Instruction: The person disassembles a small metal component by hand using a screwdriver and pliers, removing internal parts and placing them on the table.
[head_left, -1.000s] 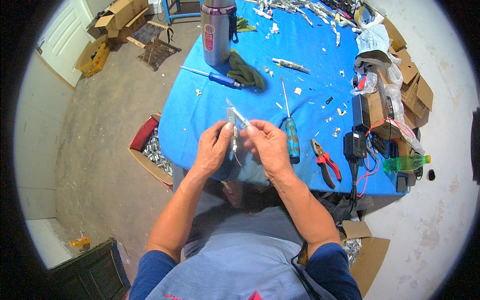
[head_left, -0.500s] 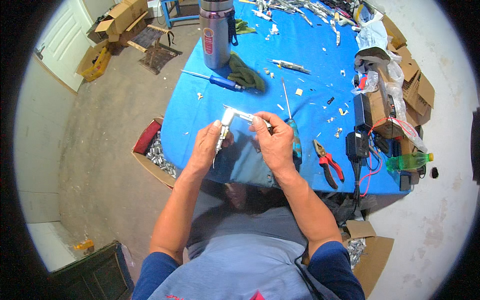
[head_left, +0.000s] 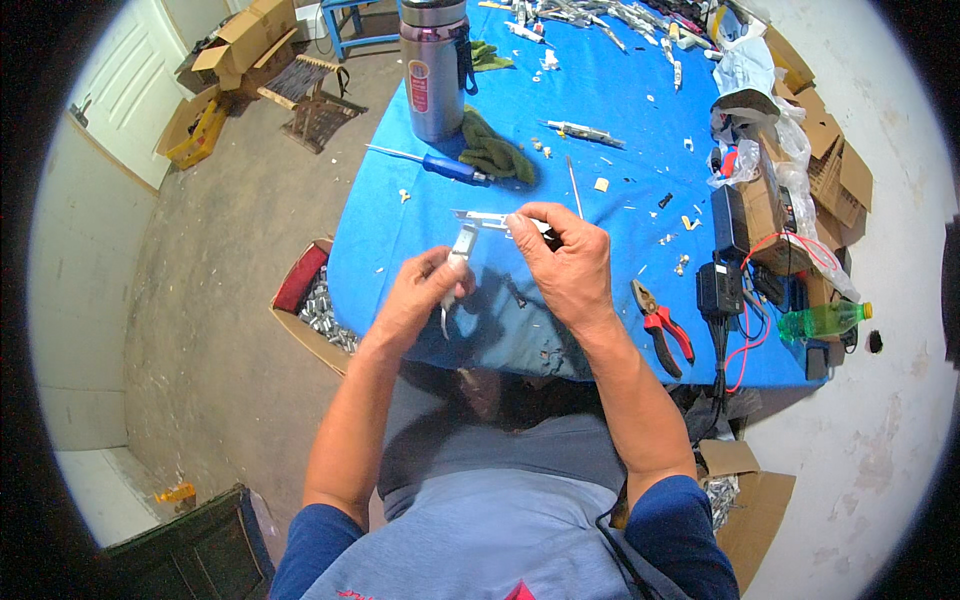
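Observation:
My left hand [head_left: 422, 292] grips a slim white-and-silver part [head_left: 462, 245] between thumb and fingers, its thin tail hanging below the fist. In my right hand [head_left: 570, 262] is a flat silver tool [head_left: 488, 220], with a narrow pointed tip reaching left over the top of the part. I cannot tell whether tip and part touch. A dark end shows behind my right thumb. Beyond that hand the thin shaft of a screwdriver [head_left: 574, 185] sticks out, its handle hidden. Right of my right wrist lie red-handled pliers [head_left: 661, 325].
On the blue-covered table [head_left: 420, 330] stand a steel flask [head_left: 436, 80], a blue-handled screwdriver [head_left: 450, 168] and a green cloth [head_left: 495, 150]. Black adapters [head_left: 716, 290] with cables and a green bottle [head_left: 822, 321] line the right side. A box of metal pieces [head_left: 325, 310] sits left.
The silver tool and white part, which formed a corner shape, now sit slightly apart, with the part lower. My right hand has moved up and right, covering the other screwdriver's handle.

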